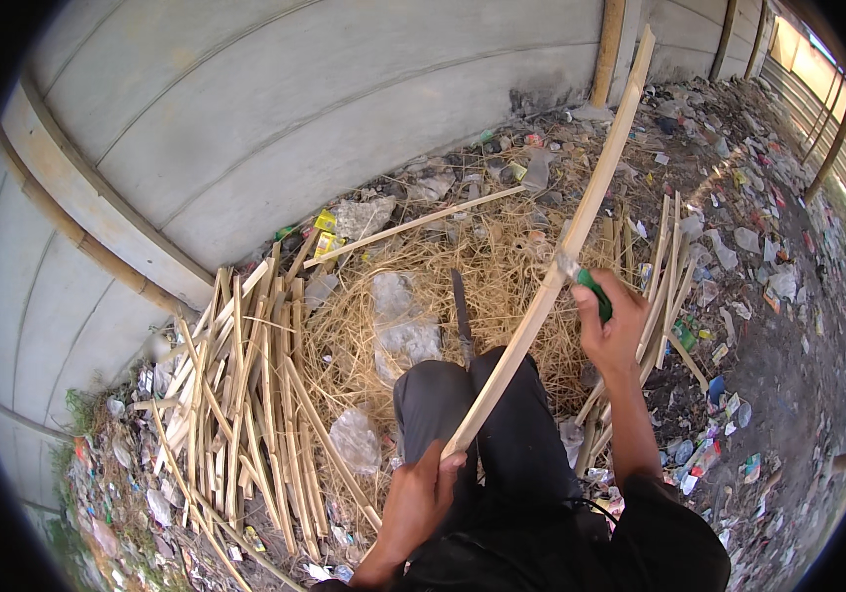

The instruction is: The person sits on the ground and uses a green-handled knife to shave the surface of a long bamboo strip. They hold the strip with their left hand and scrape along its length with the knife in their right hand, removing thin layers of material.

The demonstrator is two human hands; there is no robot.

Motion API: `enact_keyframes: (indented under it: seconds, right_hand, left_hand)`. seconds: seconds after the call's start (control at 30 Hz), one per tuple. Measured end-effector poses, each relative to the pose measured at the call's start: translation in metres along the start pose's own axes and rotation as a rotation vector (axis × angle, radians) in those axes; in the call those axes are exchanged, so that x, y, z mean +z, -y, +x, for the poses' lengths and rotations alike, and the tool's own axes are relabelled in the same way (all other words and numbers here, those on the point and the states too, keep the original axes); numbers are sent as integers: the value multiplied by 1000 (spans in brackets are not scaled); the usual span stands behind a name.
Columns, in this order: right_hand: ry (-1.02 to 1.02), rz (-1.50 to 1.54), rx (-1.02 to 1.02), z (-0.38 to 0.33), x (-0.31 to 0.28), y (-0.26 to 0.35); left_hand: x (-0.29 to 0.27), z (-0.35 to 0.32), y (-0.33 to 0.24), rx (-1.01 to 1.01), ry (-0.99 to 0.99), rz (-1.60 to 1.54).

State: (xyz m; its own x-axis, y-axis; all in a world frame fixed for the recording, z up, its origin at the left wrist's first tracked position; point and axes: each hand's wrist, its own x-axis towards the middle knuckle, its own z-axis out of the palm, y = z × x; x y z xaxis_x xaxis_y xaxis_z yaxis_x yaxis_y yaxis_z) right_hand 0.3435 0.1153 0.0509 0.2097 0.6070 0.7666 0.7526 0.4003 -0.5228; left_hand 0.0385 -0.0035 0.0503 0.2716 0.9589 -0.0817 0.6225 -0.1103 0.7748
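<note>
A long pale bamboo strip [581, 212] slants up across my lap, from near my belly toward the far right. My left hand [420, 495] is closed around its lower end. In my right hand [612, 331] is a green-handled tool [593, 295], its metal head against the strip about midway along; the exact kind of blade is blurred. A dark long-bladed knife [462, 314] points away from me just beyond my knees, its lower end hidden by my legs.
Left of me lies a large pile of split bamboo strips [245, 395]. More strips [667, 276] lie at the right, and a single one [413, 227] lies farther off. Straw-like shavings [521, 232] surround a pale stone block [404, 331]. Litter covers the ground; a grey wall [344, 89] stands beyond.
</note>
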Motion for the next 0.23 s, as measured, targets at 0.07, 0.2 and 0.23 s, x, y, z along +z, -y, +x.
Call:
enact_keyframes:
  seconds: [0.07,0.2,0.23]
  right_hand:
    - [25,-48,150,18,-18,-17]
    - [50,68,127,5,-13,-29]
    - [63,150,98,-3,-6,-25]
  left_hand:
    - [1,-12,7,-17,56,-48]
    - [2,-12,16,-48,92,-162]
    - [0,-7,17,-115,132,-189]
